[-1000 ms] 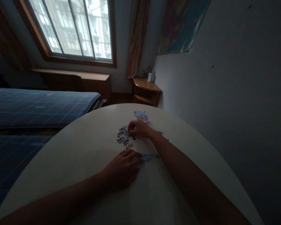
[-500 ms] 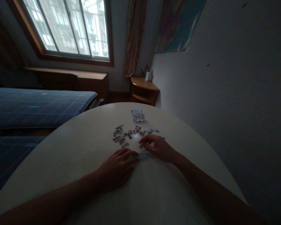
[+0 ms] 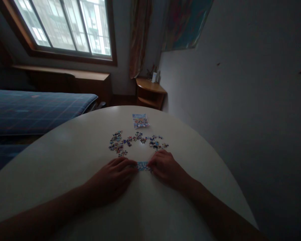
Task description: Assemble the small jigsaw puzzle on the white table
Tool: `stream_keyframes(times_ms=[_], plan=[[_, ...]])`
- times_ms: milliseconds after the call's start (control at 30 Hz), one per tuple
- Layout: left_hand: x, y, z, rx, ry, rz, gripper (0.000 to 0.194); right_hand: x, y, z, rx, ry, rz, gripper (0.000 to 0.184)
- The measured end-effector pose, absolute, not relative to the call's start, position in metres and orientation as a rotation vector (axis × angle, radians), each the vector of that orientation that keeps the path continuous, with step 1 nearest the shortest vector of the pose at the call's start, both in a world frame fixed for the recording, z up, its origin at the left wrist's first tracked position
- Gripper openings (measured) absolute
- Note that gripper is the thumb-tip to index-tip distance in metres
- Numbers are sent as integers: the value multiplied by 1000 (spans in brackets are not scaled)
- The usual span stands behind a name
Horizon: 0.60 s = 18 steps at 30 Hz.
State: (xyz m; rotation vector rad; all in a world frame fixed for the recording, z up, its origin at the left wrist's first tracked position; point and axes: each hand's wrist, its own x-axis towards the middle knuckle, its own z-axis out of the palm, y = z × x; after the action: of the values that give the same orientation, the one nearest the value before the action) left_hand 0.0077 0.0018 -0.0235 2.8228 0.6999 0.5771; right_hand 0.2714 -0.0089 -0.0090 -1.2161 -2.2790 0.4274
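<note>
A short blue-and-white strip of joined jigsaw pieces (image 3: 142,166) lies flat on the round table between my hands. My left hand (image 3: 115,175) rests at its left end, fingers close together and pinched down on that end, covering part of it. At the right end, my right hand (image 3: 167,169) has thumb and fingers closed on a jigsaw piece (image 3: 151,170), of which only a small edge shows. Beyond the hands, loose jigsaw pieces (image 3: 116,146) spread in an arc. More loose pieces (image 3: 155,144) lie just past my right fingers.
Behind the pieces lies a printed packet (image 3: 140,121) on the white round table (image 3: 90,140). A mattress with a blue plaid cover (image 3: 40,110) is at the left. A wooden corner shelf (image 3: 150,85) stands past the far edge, with a wall (image 3: 228,100) along the right.
My right hand has come back from the loose pieces to the strip's right end with a jigsaw piece. My left hand stays at the left end. The view has shifted slightly right.
</note>
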Motion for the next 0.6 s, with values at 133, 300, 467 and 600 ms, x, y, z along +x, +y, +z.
stream_keyframes(times_ms=[133,300,467,600], plan=[[7,0,-23,2821,708,577,37,270,-9,-11,-1252,-2254,366,21],[6,-1,-23,2819,708,535,39,270,-7,-13,-1262,-2253,362,16],[7,-2,-23,2821,716,563,36,269,-7,-14,-1246,-2258,374,16],[8,-2,-22,2828,715,577,35,273,-8,-8,-1238,-2264,346,12]])
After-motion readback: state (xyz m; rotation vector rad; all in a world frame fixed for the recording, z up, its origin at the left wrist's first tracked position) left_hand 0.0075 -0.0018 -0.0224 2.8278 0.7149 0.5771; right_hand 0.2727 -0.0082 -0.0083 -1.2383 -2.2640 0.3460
